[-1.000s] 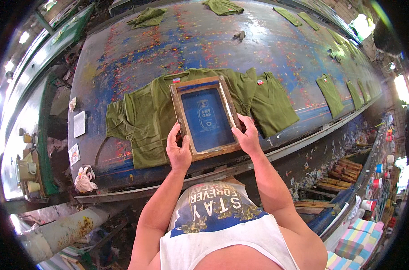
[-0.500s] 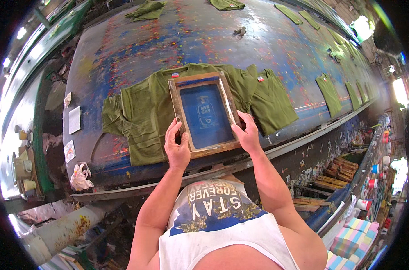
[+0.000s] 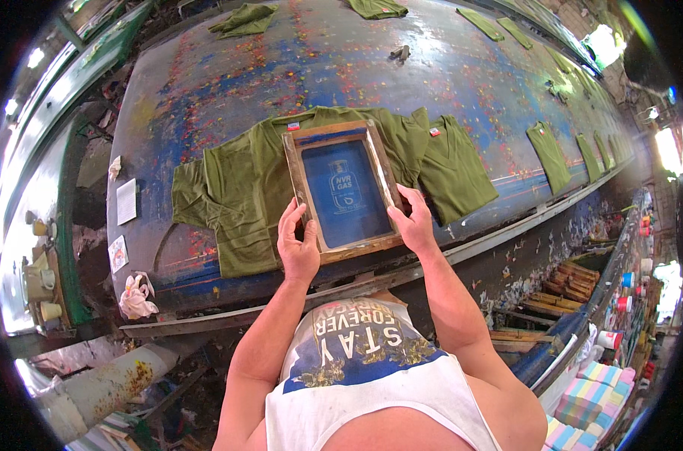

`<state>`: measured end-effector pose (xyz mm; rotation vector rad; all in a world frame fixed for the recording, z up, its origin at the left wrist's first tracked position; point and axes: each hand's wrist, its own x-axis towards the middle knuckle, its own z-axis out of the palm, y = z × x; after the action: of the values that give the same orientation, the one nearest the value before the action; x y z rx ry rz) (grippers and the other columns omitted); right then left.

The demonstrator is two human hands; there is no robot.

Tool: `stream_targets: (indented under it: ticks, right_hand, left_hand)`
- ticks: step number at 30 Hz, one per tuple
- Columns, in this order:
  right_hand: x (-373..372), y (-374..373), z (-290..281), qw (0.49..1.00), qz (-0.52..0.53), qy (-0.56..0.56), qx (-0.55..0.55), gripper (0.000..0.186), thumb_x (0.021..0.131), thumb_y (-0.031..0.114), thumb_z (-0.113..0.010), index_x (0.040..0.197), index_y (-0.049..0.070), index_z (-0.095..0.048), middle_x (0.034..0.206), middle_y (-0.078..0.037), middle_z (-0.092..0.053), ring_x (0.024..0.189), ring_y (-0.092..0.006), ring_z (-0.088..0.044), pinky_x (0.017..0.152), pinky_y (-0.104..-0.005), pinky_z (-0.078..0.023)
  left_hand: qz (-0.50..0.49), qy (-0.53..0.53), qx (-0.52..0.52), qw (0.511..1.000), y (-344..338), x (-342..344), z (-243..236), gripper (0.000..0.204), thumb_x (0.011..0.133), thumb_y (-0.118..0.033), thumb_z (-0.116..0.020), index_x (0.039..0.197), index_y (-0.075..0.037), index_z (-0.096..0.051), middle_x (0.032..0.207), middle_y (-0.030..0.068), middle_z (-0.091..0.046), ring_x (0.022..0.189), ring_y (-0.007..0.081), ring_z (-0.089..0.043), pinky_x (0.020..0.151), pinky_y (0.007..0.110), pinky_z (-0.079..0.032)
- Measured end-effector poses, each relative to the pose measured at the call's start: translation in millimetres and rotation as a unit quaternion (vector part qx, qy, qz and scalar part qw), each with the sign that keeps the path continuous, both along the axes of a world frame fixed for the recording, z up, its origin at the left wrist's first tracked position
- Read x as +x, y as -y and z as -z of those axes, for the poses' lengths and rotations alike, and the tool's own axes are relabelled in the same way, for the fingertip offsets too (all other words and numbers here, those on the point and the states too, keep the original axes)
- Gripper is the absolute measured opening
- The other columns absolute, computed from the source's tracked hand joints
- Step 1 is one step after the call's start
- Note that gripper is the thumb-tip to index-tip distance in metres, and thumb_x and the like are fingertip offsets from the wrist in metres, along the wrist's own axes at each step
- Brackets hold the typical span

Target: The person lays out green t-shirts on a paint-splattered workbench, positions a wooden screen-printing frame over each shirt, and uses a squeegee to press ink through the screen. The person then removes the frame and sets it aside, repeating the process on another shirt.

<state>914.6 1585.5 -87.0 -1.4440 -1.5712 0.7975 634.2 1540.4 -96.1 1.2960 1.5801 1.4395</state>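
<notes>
Olive-green T-shirts lay in a row along the long, paint-spattered blue table (image 3: 229, 83), and a wooden screen-printing frame (image 3: 344, 190) with a blue mesh sat flat on the chest of the nearest T-shirt (image 3: 240, 199). The left hand (image 3: 298, 244) held the frame's near left corner, thumb on the wood and fingers curled at its edge; the right hand (image 3: 415, 222) gripped the near right side, so each grip was closed on the frame. No squeegee showed in either hand or on the mesh. A second T-shirt (image 3: 450, 169) lay just right of the frame, partly overlapping the first, and more T-shirts (image 3: 548, 150) stretched away to the far right. None of them showed a fresh print that I could make out, so most of the row seemed to be left. A crumpled rag (image 3: 137, 295) lay at the near left edge.
</notes>
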Motion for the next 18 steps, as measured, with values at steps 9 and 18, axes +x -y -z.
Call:
stream_targets:
  ticks: [9, 18]
  right_hand:
    - [-0.2, -0.3, -0.8, 1.0, 0.004, -0.007, -0.014, 0.055, 0.093, 0.011, -0.078, 0.145, -0.003, -0.065, 0.139, -0.018, -0.068, 0.131, -0.0323, -0.063, 0.117, -0.0411, -0.047]
    - [-0.3, -0.9, -1.2, 1.0, -0.001, 0.006, 0.012, 0.054, 0.094, 0.009, -0.076, 0.145, -0.003, -0.065, 0.133, -0.015, -0.068, 0.122, -0.025, -0.066, 0.109, -0.0368, -0.052]
  left_hand:
    - [0.006, -0.002, 0.004, 1.0, 0.3, -1.1, -1.8, 0.04, 0.102, 0.006, -0.071, 0.14, -0.007, -0.07, 0.16, 0.0156, -0.059, 0.148, 0.0294, -0.057, 0.12, 0.038, -0.049]
    - [0.013, 0.011, 0.006, 1.0, 1.1, -1.3, -4.4, 0.037, 0.103, 0.005, -0.071, 0.138, -0.006, -0.07, 0.161, 0.0156, -0.058, 0.148, 0.0287, -0.057, 0.119, 0.038, -0.05]
